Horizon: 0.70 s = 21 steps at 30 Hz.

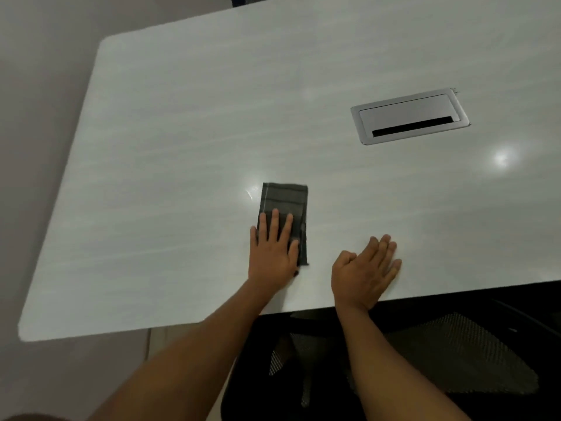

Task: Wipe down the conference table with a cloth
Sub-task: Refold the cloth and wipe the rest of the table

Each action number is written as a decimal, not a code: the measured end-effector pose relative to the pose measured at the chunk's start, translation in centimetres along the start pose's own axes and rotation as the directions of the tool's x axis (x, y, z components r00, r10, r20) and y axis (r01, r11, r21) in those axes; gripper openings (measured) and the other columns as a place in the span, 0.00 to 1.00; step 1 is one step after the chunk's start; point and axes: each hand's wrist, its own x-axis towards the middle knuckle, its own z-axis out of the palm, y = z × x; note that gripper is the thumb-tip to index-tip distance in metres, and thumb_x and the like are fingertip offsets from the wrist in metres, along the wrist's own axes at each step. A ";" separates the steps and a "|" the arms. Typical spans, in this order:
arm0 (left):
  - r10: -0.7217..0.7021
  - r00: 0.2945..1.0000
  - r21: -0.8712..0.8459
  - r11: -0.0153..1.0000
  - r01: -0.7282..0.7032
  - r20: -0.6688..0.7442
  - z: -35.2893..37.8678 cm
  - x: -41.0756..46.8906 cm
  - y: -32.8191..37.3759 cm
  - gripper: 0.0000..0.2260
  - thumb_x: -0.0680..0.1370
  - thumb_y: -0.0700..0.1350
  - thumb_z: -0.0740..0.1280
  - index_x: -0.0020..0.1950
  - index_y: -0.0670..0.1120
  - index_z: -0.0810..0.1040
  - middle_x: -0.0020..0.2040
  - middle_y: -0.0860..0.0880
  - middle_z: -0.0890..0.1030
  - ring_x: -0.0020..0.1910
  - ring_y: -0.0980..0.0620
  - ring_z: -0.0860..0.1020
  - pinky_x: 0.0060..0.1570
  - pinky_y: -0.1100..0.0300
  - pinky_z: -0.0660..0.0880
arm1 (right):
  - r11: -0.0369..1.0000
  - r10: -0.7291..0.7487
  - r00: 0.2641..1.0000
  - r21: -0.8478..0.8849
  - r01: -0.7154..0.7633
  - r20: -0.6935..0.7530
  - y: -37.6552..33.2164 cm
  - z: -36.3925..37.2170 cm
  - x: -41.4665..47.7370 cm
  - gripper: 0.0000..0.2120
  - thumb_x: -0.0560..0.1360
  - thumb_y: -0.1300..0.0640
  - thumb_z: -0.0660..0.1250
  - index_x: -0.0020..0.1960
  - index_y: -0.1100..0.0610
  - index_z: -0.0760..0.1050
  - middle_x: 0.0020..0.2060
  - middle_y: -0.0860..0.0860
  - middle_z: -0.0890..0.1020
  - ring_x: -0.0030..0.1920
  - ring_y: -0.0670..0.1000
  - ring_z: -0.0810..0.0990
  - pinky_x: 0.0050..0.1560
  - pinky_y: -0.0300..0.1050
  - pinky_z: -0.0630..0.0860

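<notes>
A folded dark grey cloth [285, 199] with faint light stripes lies flat on the white conference table [182, 141], near its front edge. My left hand [273, 253] presses on the cloth's near half with straight, spread fingers. To the right of the cloth my right hand [367, 271] rests flat on the bare tabletop, fingers straight and together, close to the table's edge. It touches no cloth.
A silver cable box lid [409, 115] with a dark slot is set into the table at the back right. A black mesh chair [440, 354] stands under the front edge. The table's rounded left corners border grey floor [36, 147].
</notes>
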 end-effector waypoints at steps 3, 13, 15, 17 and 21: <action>0.085 0.996 0.051 0.995 -0.086 0.018 0.4 -5.1 -2.0 0.27 0.82 0.58 0.48 0.80 0.53 0.54 0.81 0.47 0.51 0.80 0.43 0.48 0.76 0.40 0.51 | 0.999 -0.015 0.999 0.035 0.014 0.037 0.2 -0.7 -0.2 0.26 0.73 0.57 0.56 0.69 0.65 0.67 0.74 0.62 0.67 0.77 0.59 0.60 0.77 0.61 0.51; -0.211 0.977 0.019 0.977 0.211 0.021 -1.6 -9.9 -9.3 0.31 0.78 0.63 0.40 0.80 0.54 0.51 0.81 0.46 0.50 0.80 0.41 0.47 0.75 0.39 0.52 | 0.987 -0.147 0.905 -0.002 0.161 0.399 0.1 -3.6 -1.7 0.31 0.78 0.53 0.59 0.78 0.60 0.54 0.80 0.58 0.50 0.80 0.57 0.45 0.79 0.57 0.42; -0.327 0.945 -0.052 0.943 0.328 0.018 -1.5 -8.1 -6.6 0.32 0.78 0.62 0.39 0.81 0.52 0.50 0.81 0.43 0.48 0.79 0.39 0.45 0.75 0.40 0.49 | 0.984 -0.155 0.884 -0.014 0.179 0.440 -0.2 -3.9 -2.4 0.31 0.79 0.53 0.58 0.78 0.59 0.53 0.80 0.58 0.49 0.80 0.58 0.44 0.79 0.57 0.43; -0.373 0.927 -0.075 0.924 0.375 0.035 -1.2 -7.0 -4.2 0.31 0.79 0.62 0.40 0.81 0.51 0.48 0.81 0.43 0.45 0.79 0.38 0.43 0.75 0.40 0.47 | 0.983 -0.144 0.880 -0.033 0.178 0.453 -1.0 -4.0 -3.0 0.31 0.79 0.52 0.58 0.78 0.60 0.53 0.80 0.59 0.48 0.80 0.58 0.44 0.79 0.58 0.44; -0.015 1.000 -0.013 1.000 0.015 0.027 -0.4 -8.6 -4.3 0.31 0.79 0.65 0.38 0.80 0.54 0.49 0.80 0.46 0.47 0.79 0.41 0.44 0.76 0.40 0.49 | 0.988 -0.110 0.883 -0.048 0.148 0.457 -2.6 -4.0 -4.4 0.30 0.78 0.54 0.60 0.77 0.60 0.55 0.79 0.60 0.49 0.80 0.60 0.45 0.78 0.60 0.46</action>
